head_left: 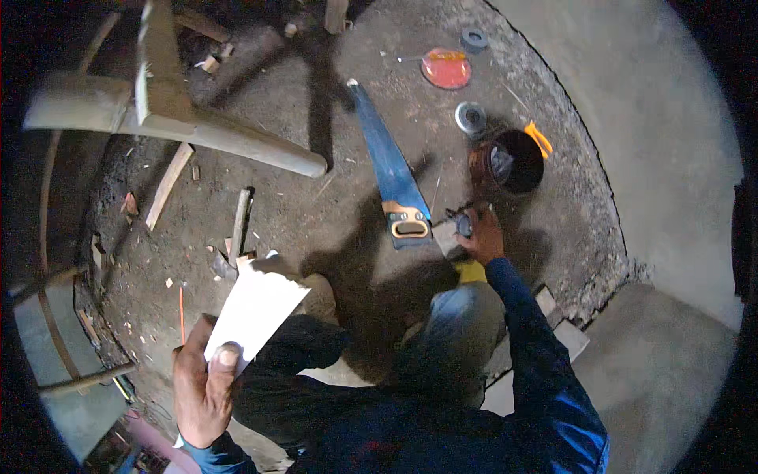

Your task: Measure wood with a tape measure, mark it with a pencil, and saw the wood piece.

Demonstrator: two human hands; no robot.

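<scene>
My left hand (pixel 207 383) is closed on a pale, tapered flat piece (pixel 259 304) with a ragged far end, its thumb pressed on the near end. Glare washes out the surface, so I cannot tell whether it is wood. Over on the right, my right hand (pixel 483 235) has its fingers round a small dark grey object (pixel 464 225), whose kind I cannot make out. It is beside a grey flat block (pixel 448 237) on the ground. Left of that hand lies a handsaw (pixel 391 170) with a blue blade and an orange-and-black handle, pointing away from me.
A dark round container (pixel 513 163) stands beyond my right hand, beside an orange-handled tool (pixel 538 140). Farther off are a metal disc (pixel 470 118), a red round lid (pixel 447 71) and a grey tape roll (pixel 474 39). A wooden frame (pixel 229 138) rises at the left among scraps.
</scene>
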